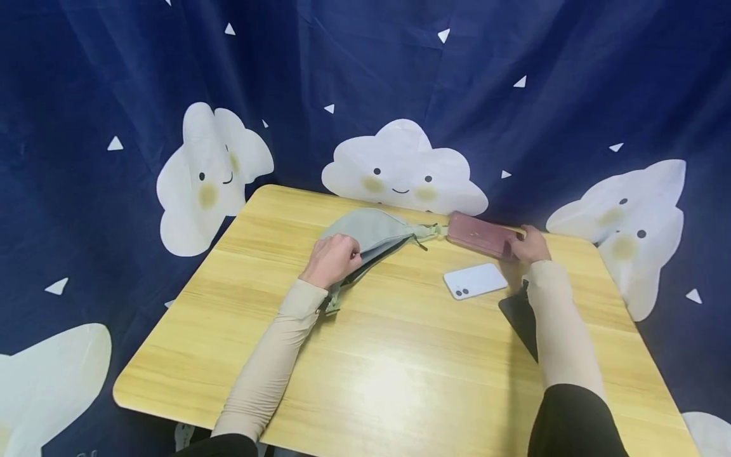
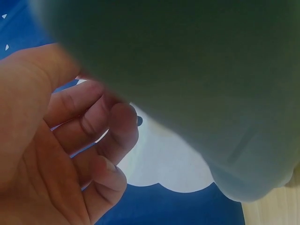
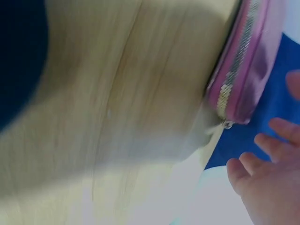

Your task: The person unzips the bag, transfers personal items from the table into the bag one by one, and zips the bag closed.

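A pale grey-green waist bag (image 1: 368, 227) lies toward the back of the table, its dark zip opening facing the front. My left hand (image 1: 334, 259) pinches the bag's edge at its left part. In the left wrist view the bag's fabric (image 2: 225, 103) hides the tips of the thumb and forefinger, while the other fingers curl loosely. At the right end of a pink zipped wallet (image 1: 480, 236) is my right hand (image 1: 531, 245). The right wrist view shows that hand's fingers (image 3: 276, 147) loosely extended, apart from the wallet's zipped side (image 3: 239, 70).
A white phone (image 1: 475, 281) lies camera side up in front of the wallet. Beside it, a flat black object (image 1: 521, 317) is partly covered by the right forearm. Behind the wooden table (image 1: 400, 362) hangs a dark blue curtain (image 1: 377, 70) with clouds.
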Demonstrator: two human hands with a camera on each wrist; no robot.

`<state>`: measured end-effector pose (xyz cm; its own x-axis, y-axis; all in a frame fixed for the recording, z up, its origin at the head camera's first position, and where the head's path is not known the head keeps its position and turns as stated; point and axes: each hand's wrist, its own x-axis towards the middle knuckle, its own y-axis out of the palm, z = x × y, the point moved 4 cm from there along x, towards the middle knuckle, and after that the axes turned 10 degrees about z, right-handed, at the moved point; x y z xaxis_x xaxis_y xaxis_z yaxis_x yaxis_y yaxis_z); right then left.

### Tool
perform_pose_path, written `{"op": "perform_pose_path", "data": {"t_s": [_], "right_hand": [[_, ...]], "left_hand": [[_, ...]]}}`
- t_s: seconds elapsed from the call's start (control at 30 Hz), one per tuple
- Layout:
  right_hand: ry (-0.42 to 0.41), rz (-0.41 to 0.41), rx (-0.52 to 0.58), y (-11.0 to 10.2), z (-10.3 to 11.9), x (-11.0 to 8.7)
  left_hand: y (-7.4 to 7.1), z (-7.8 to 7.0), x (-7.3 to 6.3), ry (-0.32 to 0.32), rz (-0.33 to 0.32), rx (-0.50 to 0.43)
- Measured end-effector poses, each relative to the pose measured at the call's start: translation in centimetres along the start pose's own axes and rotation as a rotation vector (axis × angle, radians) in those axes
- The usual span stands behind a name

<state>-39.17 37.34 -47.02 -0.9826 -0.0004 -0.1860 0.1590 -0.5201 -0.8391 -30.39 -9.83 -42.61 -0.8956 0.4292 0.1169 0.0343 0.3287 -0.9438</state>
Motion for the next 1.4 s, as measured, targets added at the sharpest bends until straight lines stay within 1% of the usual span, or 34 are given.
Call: {"op": "perform_pose_path", "data": {"t_s": [0.13,0.2,0.3,0.43,0.57,0.67,0.9,1.03,1.2,1.4], "right_hand": [[0.004,0.059,-0.072,0.1,-0.8,0.5],[0.018,0.089,-0.095,0.1,-1.1,0.5],[0.035,0.112,-0.116,0.1,-1.2,0.3],[0.037,0.107,-0.125,-0.2,-1.3,-0.1],[0.054,0.122,-0.136,-0.2,-1.1,-1.0],[0.072,0.135,-0.107,-0.1,-0.8,-1.5],[0.043,0.187,-0.074,0.4,-1.1,-1.1],[0.05,0.178,-0.061,0.3,-1.4,-1.0],[0.061,0.175,-0.07,0.0,-1.2,-1.6],[0.038,0.176,-0.092,-0.2,-0.9,-2.3]], "left_hand": [[0.1,-0.2,0.1,0.001,0.003,0.001],[0.1,-0.3,0.2,0.003,0.004,0.001],[-0.1,-0.4,0.2,0.01,0.001,0.001],[-0.2,-0.4,0.2,0.01,-0.005,0.001],[-0.1,-0.3,0.2,0.005,0.0,0.002],[-0.1,-0.2,0.2,-0.003,0.009,0.003],[0.1,-0.2,0.0,-0.011,0.019,0.004],[0.1,-0.3,0.0,-0.014,0.023,0.0],[0.1,-0.3,-0.1,-0.014,0.024,0.003],[0.2,-0.2,0.0,-0.01,0.023,0.014]]}}
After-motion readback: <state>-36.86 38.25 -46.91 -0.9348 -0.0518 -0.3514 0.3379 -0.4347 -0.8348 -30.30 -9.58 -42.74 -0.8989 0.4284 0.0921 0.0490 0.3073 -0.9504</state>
